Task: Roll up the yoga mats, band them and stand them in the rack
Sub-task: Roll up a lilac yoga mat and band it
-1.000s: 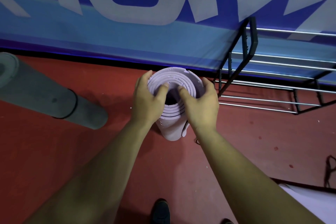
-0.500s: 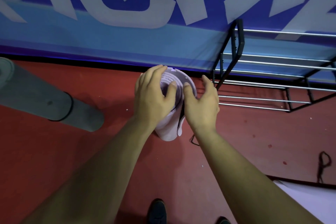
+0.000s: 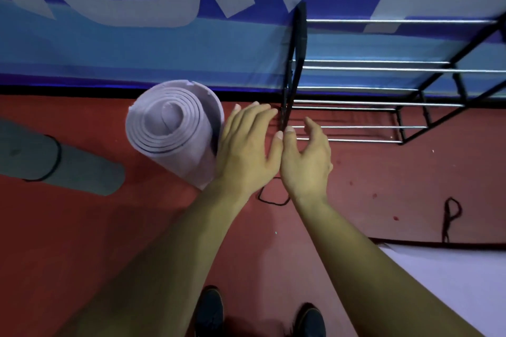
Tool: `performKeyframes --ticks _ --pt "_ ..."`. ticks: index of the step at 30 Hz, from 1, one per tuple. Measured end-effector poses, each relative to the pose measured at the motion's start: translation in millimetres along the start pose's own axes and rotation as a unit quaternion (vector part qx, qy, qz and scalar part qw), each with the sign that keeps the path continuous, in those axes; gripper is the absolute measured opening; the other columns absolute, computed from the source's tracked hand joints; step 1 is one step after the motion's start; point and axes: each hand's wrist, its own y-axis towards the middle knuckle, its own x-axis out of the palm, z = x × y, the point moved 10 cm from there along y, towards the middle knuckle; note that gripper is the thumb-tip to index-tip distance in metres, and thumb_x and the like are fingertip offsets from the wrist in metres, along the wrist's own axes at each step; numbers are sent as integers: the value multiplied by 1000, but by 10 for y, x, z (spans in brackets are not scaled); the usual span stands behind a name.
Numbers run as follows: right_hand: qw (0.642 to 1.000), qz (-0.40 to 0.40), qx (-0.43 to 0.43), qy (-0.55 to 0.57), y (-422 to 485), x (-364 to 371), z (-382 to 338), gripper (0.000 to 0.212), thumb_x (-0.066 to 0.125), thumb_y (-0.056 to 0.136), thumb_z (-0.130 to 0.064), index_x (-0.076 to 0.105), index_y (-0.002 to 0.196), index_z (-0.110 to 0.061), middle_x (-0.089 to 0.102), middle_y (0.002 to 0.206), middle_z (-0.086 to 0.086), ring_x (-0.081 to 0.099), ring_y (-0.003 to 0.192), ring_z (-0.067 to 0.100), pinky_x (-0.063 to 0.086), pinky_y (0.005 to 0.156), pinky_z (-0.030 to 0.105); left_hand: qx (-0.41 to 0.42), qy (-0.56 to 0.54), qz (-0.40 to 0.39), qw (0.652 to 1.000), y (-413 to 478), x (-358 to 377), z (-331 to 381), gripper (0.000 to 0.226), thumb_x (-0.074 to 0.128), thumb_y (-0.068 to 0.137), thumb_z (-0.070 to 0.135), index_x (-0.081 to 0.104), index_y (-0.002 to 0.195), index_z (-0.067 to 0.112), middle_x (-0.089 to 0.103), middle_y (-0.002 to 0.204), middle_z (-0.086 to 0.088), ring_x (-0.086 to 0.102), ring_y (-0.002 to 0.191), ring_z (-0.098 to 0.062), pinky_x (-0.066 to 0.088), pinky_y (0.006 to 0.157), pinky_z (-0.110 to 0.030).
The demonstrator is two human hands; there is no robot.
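Hidden: the left hand (image 3: 246, 145) covers the right flank of the lilac mat (image 3: 172, 131), so there is no telling whether the palm presses or only brushes it.
Hard to read: the thumb tips meet right in front of the dark end frame of the rack (image 3: 299, 35), and anything pinched between them can't be made out.
Cut off: the grey mat (image 3: 82, 169) runs off the left edge. A flat pale mat (image 3: 451, 282) leaves at the lower right. The wrists cross part of a black band (image 3: 273, 195) on the floor.
Left grip: fingers straight and together, back of the hand up, nothing wrapped in them.
Right grip: the right hand (image 3: 304, 161) has its fingers loosely curled, with nothing visibly in them.
Lilac mat: on the red floor just left of the rack, standing on end and tipped leftward. It is a soft foam spiral, loosely wound with a ragged outer edge, and unbanded.
Grey mat: a matte cylinder lying down, ringed by a thin dark band (image 3: 56, 161).
Rack: black frame with shiny metal rails, against the wall.
Spare band: a thin dark loop (image 3: 450, 213) lies well to the right.
Floor: red and speckled.
Wall: a blue banner with big pale letters.
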Motion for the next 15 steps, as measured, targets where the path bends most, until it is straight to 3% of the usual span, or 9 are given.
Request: performKeyframes --ticks 4,8,12,15 --pt "1000 -3 12 -22 73 -83 466 49 51 103 -42 47 148 -26 51 148 -6 41 141 15 23 120 42 -25 -16 -24 999 -214 477 -16 37 53 94 22 65 126 6 64 130 -8 56 127 -27 36 116 -43" --pt "997 -27 31 -59 121 18 1117 49 49 103 -42 47 149 -25 52 148 -3 42 141 19 23 119 44 -101 -10 -74 992 -613 1066 -357 38 51 98 27 63 127 7 63 130 -6 58 120 -26 43 103 -37" --pt "990 -68 47 -114 200 327 1918 46 50 103 -41 49 147 -25 53 145 -2 42 139 20 24 115 44 -176 7 -160 971 -1114 1832 -883 45 50 98 36 59 133 10 61 133 -6 56 124 -29 41 105 -40" --pt "979 -110 59 -161 293 711 2584 43 51 102 -38 51 144 -27 52 141 -1 42 138 23 27 112 45 -272 3 -235 933 -1519 2465 -1366 51 53 100 40 50 142 12 56 141 -7 50 131 -29 39 110 -45"
